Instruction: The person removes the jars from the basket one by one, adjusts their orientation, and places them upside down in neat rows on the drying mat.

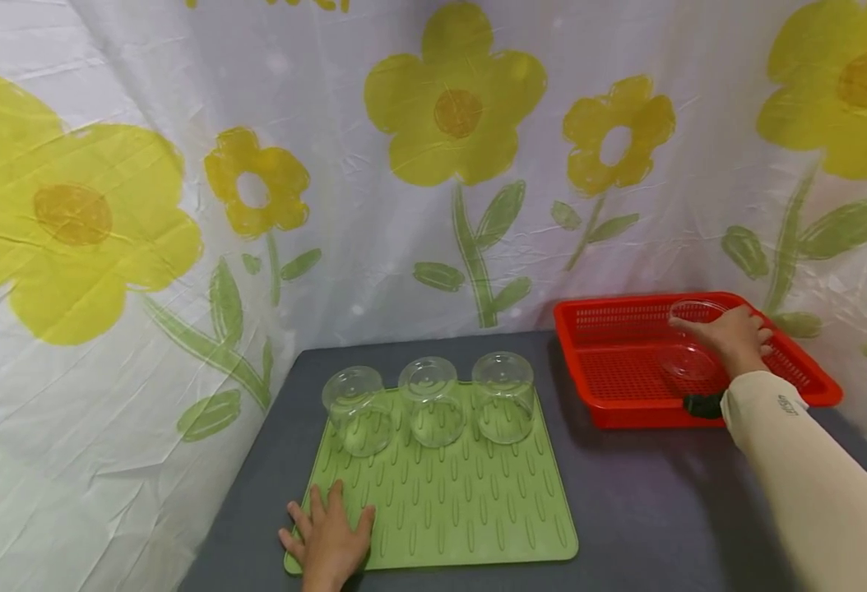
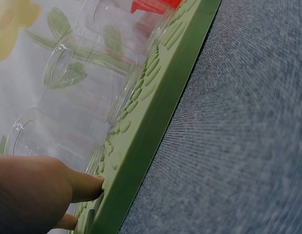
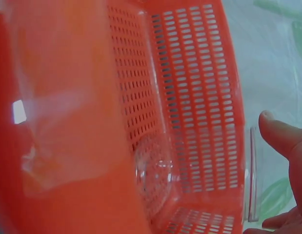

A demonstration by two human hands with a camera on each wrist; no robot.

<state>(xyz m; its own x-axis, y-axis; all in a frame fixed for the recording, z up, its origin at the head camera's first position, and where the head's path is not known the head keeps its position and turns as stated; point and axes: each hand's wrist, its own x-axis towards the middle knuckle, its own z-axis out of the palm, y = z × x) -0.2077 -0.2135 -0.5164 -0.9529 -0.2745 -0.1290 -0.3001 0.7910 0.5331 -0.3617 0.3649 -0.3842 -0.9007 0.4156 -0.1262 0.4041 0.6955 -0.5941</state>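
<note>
My left hand (image 1: 330, 538) rests on the near left corner of the green ribbed mat (image 1: 478, 510), its fingers spread. Three clear jars stand in a row along the mat's far part: a left jar (image 1: 359, 411), a middle jar (image 1: 432, 403) and a right jar (image 1: 503, 399). They appear to stand mouth down. Over the red basket (image 1: 656, 415), my right hand (image 1: 733, 337) is at the top of another clear jar (image 3: 153, 178). In the right wrist view, thumb and fingers are spread apart at either end of that jar's rim, with no clear grip visible.
The mat and basket lie on a dark grey table (image 1: 641, 510). Behind them hangs a white cloth (image 1: 345, 271) printed with yellow flowers. A dark band (image 1: 702, 404) shows under my right wrist, by the basket's near rim.
</note>
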